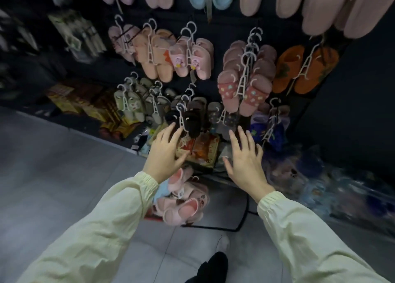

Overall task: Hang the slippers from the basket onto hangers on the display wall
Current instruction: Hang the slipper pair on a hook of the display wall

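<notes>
Right of centre, the orange slippers [305, 68] neighbour dusty-pink slippers [254, 96] with pale dots, the black slippers [193, 120] are mid-frame, and the sleeves [102, 222] are pale yellow.

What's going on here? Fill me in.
A person in pale sleeves is stocking a slipper display wall. The left hand reaches with straight fingers to a dark slipper pair hanging on a white hanger low on the wall; whether it touches is unclear. The right hand is spread open beside it, holding nothing. More pink slippers wait in the basket below.
</notes>
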A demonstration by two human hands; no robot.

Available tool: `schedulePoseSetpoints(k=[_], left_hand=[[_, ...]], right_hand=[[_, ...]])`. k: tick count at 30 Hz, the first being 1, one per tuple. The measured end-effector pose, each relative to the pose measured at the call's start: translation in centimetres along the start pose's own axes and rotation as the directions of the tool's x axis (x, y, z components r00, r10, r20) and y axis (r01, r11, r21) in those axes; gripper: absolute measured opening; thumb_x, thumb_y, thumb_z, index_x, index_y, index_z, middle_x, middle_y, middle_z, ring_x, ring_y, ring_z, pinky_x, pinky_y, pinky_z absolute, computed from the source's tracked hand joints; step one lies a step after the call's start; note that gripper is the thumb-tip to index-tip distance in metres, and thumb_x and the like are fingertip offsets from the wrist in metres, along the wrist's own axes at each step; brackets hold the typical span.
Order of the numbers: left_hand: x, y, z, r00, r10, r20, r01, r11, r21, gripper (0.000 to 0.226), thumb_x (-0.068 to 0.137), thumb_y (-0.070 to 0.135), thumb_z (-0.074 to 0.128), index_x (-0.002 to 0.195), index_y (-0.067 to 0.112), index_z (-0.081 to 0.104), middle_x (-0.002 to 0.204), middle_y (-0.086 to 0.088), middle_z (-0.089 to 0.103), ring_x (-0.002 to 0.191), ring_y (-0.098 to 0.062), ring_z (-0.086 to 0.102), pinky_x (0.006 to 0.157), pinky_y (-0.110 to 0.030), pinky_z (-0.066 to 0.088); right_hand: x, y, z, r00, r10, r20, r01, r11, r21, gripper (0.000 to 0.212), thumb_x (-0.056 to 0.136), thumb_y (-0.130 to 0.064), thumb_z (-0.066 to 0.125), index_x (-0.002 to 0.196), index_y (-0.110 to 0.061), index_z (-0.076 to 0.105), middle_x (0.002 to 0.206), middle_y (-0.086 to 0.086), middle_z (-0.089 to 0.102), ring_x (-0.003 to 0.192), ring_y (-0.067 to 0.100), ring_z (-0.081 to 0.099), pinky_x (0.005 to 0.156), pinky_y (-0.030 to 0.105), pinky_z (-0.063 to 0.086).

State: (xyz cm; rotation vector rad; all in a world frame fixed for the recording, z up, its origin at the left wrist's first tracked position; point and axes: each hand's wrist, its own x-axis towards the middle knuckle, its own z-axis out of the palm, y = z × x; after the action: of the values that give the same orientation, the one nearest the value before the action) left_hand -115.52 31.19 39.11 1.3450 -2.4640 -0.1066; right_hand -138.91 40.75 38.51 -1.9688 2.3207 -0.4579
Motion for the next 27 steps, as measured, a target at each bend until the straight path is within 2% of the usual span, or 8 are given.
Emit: schedulePoseSetpoints(k=[3, 7, 13, 23, 27], left_hand=[[-6.2, -2.8, -0.2, 0.996, -0.068, 0.049, 0.069, 0.998, -0.010, 0.073, 0.093, 0.045, 0.063, 0.153, 0.014, 0.035, 0.156, -0.014, 0.034, 0.142, -0.033, 0.034, 0.110, -0.047, 0.038], [-13.3, -6.2, -0.3, 0.972, -0.199, 0.125, 0.202, 0.979, -0.004, 0.073, 0.092, 0.044, 0.064, 0.153, 0.017, 0.034, 0.157, -0.012, 0.032, 0.140, -0.034, 0.035, 0.106, -0.051, 0.043], [-19.9, -10.3, 0.4, 0.924, -0.341, 0.175, 0.345, 0.938, 0.007, 0.071, 0.092, 0.048, 0.061, 0.152, 0.019, 0.035, 0.156, -0.011, 0.033, 0.138, -0.035, 0.040, 0.108, -0.051, 0.041], [-19.0, -17.2, 2.5, 0.887, -0.412, 0.209, 0.424, 0.905, -0.018, 0.071, 0.093, 0.050, 0.058, 0.152, 0.019, 0.032, 0.155, -0.010, 0.033, 0.138, -0.032, 0.038, 0.108, -0.050, 0.042], [-15.5, -20.0, 4.1, 0.869, -0.420, 0.261, 0.446, 0.894, -0.047, 0.069, 0.092, 0.045, 0.062, 0.151, 0.018, 0.035, 0.154, -0.010, 0.035, 0.136, -0.032, 0.041, 0.107, -0.048, 0.042]], right_hand=[[-3.3, -2.9, 2.6, 0.999, -0.001, 0.046, 0.000, 1.000, 0.023, 0.078, 0.096, -0.039, 0.055, 0.158, -0.020, 0.013, 0.166, 0.007, 0.005, 0.153, 0.029, 0.005, 0.116, 0.059, 0.023], [-6.6, -6.1, 5.8, 0.992, -0.016, 0.121, 0.013, 0.999, 0.030, 0.079, 0.095, -0.040, 0.056, 0.158, -0.020, 0.013, 0.166, 0.008, 0.007, 0.152, 0.030, 0.006, 0.116, 0.060, 0.023], [-8.9, -9.9, 8.3, 0.979, -0.059, 0.195, 0.056, 0.998, 0.021, 0.075, 0.096, -0.041, 0.053, 0.158, -0.019, 0.016, 0.165, 0.010, 0.012, 0.152, 0.032, 0.011, 0.115, 0.060, 0.024], [-5.6, -13.5, 12.8, 0.948, -0.063, 0.313, 0.072, 0.997, -0.016, 0.074, 0.094, -0.037, 0.057, 0.156, -0.018, 0.021, 0.162, 0.011, 0.022, 0.150, 0.031, 0.018, 0.113, 0.060, 0.027], [-2.9, -14.4, 15.5, 0.915, -0.008, 0.403, 0.035, 0.998, -0.058, 0.073, 0.096, -0.038, 0.053, 0.157, -0.020, 0.018, 0.164, 0.009, 0.017, 0.151, 0.029, 0.014, 0.115, 0.058, 0.024]])
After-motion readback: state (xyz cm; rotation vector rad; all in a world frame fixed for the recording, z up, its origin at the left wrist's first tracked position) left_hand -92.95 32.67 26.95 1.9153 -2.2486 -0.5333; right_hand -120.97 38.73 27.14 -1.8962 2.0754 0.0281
